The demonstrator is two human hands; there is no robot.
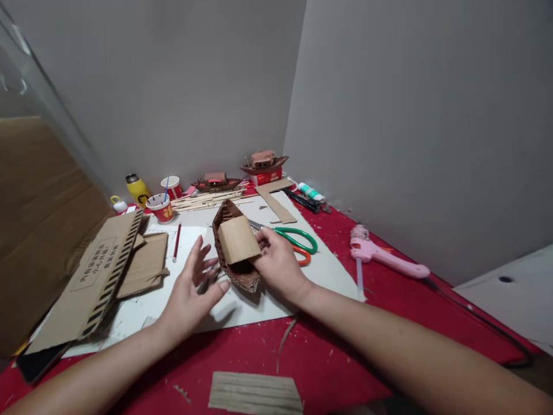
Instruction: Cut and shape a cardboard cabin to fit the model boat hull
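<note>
A brown model boat [247, 281] points toward me at the middle of the table, over a white sheet. Across its hull sits a curved tan cardboard piece [239, 239], like a canopy. My right hand [279, 262] is closed at the right edge of this piece; whether its fingers also pinch the hull wall is hidden. Just left of the boat, my left hand [190, 294] is open with fingers spread, holding nothing. Scissors with green and orange handles [298, 233] lie behind my right hand.
Printed cardboard [97, 276] and a pencil [177, 242] lie left. Paper cups [161, 208], thin wooden sticks [203, 202] and two finished model boats [263, 163] stand farther back. A pink glue gun [389, 259] with a cord is right; a striped flat piece [254, 393] lies in front.
</note>
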